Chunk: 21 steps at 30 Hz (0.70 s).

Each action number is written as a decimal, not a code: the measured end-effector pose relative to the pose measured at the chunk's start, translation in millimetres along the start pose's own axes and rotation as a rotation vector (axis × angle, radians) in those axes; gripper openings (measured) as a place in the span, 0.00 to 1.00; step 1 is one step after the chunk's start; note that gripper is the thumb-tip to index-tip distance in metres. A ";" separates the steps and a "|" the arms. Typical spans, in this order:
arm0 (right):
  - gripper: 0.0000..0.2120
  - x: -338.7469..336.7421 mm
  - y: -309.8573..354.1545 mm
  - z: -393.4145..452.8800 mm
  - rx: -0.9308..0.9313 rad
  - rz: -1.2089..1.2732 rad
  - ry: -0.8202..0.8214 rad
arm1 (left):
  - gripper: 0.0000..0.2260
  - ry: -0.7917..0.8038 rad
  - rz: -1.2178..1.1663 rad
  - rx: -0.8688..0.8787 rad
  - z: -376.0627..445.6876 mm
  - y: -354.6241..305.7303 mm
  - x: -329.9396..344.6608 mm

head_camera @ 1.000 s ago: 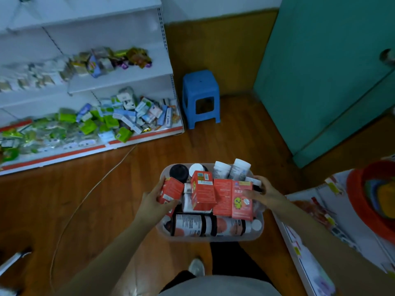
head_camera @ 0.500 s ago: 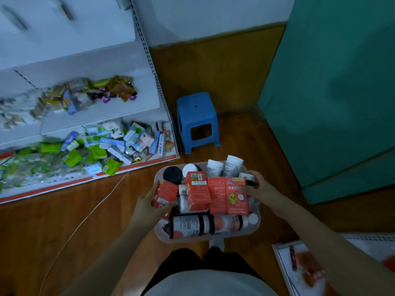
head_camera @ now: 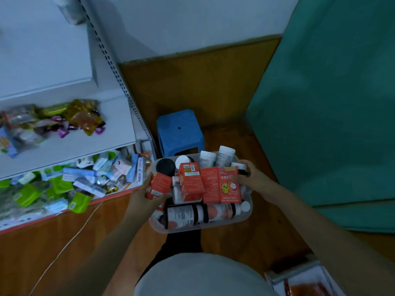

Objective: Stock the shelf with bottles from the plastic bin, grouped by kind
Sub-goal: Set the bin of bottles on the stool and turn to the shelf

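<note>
I carry a translucent plastic bin in front of my waist. It is packed with red boxes, white bottles, a black-capped jar and dark bottles lying on their sides at the front. My left hand grips the bin's left rim, fingers against a red box. My right hand grips the right rim. The white shelf stands to the left, with loose snack packets on the middle board and green and blue packs on the bottom board.
A blue plastic stool stands on the wooden floor just beyond the bin, next to the shelf's end post. A teal door fills the right side. A thin white cable runs across the floor at left. A printed box lies bottom right.
The view has swung left and up toward the shelf; the red basin and printed sheet at right have left the frame. Both hands keep holding the bin, now nearer the stool and shelf.
</note>
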State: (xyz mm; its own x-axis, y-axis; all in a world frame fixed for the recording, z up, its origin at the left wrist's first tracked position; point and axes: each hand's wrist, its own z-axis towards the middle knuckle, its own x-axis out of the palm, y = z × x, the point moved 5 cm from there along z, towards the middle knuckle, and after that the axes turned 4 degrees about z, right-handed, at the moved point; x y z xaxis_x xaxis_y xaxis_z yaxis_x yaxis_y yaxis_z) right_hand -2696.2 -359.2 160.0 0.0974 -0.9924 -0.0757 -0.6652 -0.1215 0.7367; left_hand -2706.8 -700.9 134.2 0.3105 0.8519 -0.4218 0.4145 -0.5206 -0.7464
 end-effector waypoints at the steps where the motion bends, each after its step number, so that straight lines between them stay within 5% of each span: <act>1: 0.40 -1.8 12.2 13.0 0.000 0.006 -0.008 | 0.41 -0.004 0.008 -0.005 18.4 -6.1 -5.8; 10: 0.37 -10.9 112.7 130.0 -0.003 -0.001 -0.004 | 0.41 -0.061 0.089 0.005 150.4 -66.3 -56.6; 21: 0.38 -14.9 188.6 304.9 0.048 -0.091 0.096 | 0.48 -0.094 0.098 -0.179 307.6 -45.2 -82.4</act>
State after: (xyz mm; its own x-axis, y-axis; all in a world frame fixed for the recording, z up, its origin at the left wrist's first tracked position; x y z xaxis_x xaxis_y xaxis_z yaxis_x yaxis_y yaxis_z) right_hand -3048.7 -373.9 95.2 0.2273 -0.9710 -0.0743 -0.6847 -0.2136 0.6968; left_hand -3014.3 -730.0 44.3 0.2792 0.7939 -0.5401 0.5342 -0.5958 -0.5996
